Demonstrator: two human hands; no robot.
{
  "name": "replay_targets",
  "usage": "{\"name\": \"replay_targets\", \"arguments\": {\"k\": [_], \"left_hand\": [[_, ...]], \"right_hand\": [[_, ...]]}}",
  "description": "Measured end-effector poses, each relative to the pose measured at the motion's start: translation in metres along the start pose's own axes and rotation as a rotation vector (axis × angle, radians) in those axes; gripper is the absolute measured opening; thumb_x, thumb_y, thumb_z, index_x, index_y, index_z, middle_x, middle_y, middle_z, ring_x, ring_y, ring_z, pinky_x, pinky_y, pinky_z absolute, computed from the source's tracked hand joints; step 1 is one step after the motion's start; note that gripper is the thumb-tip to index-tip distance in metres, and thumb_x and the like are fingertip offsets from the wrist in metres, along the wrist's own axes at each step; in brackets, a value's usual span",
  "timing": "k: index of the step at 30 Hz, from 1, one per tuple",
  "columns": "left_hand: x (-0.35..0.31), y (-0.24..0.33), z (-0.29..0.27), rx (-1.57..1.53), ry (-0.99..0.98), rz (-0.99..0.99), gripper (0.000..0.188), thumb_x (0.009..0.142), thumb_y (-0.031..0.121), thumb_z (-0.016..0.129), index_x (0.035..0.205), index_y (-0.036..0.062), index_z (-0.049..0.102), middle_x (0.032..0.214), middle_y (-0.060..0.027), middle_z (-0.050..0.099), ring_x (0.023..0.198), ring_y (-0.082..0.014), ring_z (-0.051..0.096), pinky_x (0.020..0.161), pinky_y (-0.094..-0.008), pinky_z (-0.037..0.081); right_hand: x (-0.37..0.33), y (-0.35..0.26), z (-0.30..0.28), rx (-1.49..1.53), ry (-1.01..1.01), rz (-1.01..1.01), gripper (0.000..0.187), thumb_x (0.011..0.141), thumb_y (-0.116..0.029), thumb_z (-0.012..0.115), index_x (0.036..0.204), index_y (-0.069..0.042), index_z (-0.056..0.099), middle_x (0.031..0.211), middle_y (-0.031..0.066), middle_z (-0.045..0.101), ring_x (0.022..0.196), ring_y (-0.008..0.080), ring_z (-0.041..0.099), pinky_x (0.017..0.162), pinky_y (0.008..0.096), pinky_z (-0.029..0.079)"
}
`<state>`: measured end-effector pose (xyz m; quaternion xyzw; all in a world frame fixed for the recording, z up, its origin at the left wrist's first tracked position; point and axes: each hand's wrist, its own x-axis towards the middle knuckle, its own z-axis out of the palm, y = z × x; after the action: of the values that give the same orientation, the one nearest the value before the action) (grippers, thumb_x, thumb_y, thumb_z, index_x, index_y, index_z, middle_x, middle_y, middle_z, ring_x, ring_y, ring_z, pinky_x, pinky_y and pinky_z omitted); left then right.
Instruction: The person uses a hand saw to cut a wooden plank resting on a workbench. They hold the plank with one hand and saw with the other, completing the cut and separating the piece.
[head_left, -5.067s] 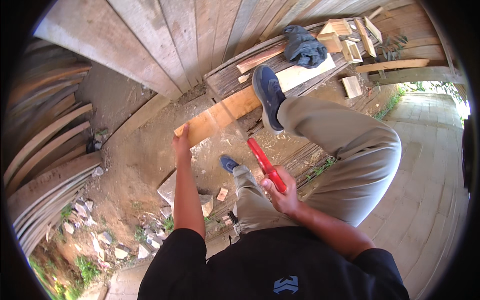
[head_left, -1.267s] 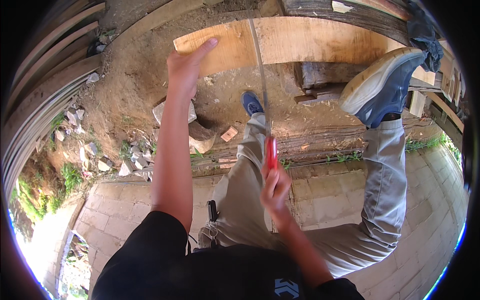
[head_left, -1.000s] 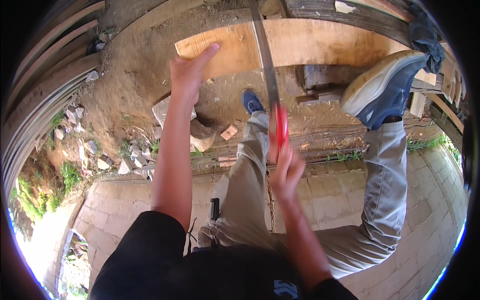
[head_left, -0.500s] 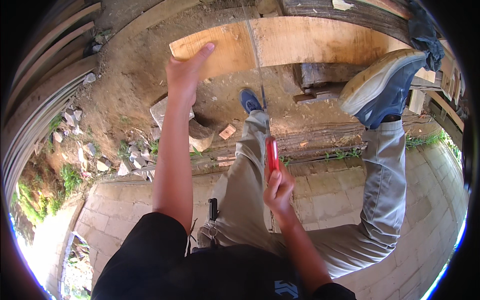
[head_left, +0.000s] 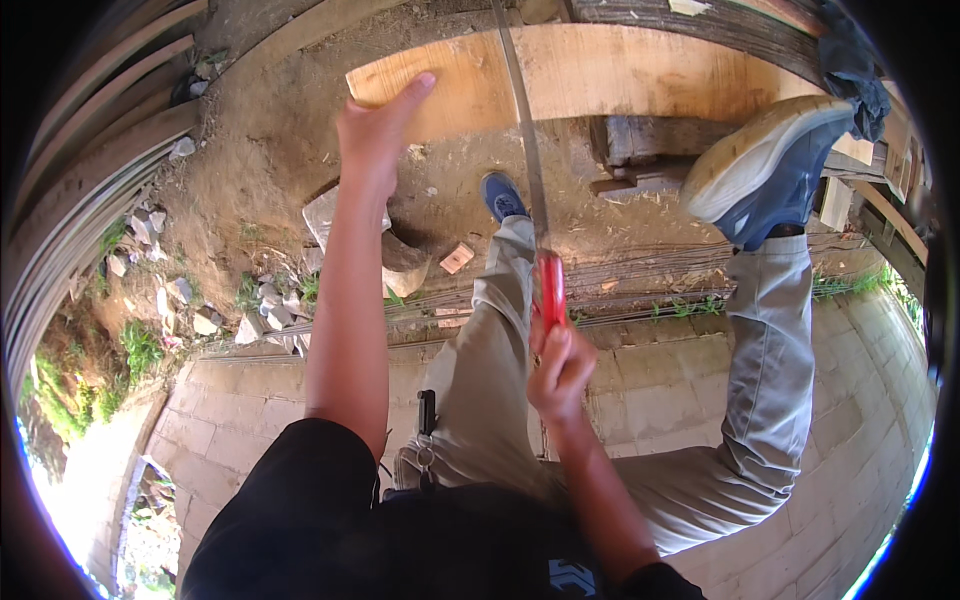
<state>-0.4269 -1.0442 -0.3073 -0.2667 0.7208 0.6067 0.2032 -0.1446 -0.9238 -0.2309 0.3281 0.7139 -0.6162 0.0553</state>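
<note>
Right hand [head_left: 560,370] raised before the torso, fingers wrapped around the red handle [head_left: 549,290] of a handsaw. Left hand [head_left: 372,135] stretched far forward, fingers extended, pressing flat on the pale plank [head_left: 640,85] near its end. Handle slightly lower than half a second ago. Saw blade [head_left: 522,120] running lengthwise away, crossing the plank.

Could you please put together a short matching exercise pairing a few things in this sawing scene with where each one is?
Things:
1. left hand
2. right hand
3. raised shoe
4. small wood offcut

Places:
A. on the dirt, near the lower foot
B. wrapped around the saw's red handle
C. pressed flat on the plank's end
D. propped on the plank, further right

Pairs: 1-C, 2-B, 3-D, 4-A
</note>
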Motion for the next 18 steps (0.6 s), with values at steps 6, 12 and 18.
{"name": "replay_targets", "arguments": {"k": [6,12,18], "left_hand": [[0.001,-0.018,-0.004,-0.022,0.009,0.017,0.036,0.077,0.017,0.087,0.094,-0.0084,0.070,0.092,-0.0174,0.072,0.083,-0.0196,0.071,0.076,-0.0320,0.057],[0.007,-0.025,-0.004,-0.090,0.000,0.077,0.045,0.075,0.017,0.089,0.104,-0.0098,0.066,0.097,-0.0187,0.072,0.084,-0.0202,0.070,0.079,-0.0324,0.057],[0.001,-0.016,-0.005,-0.069,-0.015,0.036,0.042,0.076,0.018,0.088,0.104,-0.0052,0.067,0.097,-0.0155,0.072,0.084,-0.0193,0.071,0.078,-0.0322,0.057]], "right_hand": [[0.001,0.020,-0.006,0.194,0.041,-0.019,0.037,0.105,-0.026,0.041,0.081,-0.001,0.055,0.066,0.0025,0.048,0.055,0.0110,0.044,0.050,0.0293,0.034],[-0.047,0.044,0.000,0.024,0.059,-0.020,0.039,0.106,-0.032,0.040,0.088,0.000,0.056,0.068,0.0052,0.051,0.055,0.0131,0.047,0.050,0.0307,0.035],[-0.057,0.040,-0.001,0.068,0.004,-0.025,0.042,0.105,-0.032,0.039,0.084,0.000,0.056,0.067,0.0072,0.053,0.054,0.0154,0.048,0.050,0.0318,0.036]]}}
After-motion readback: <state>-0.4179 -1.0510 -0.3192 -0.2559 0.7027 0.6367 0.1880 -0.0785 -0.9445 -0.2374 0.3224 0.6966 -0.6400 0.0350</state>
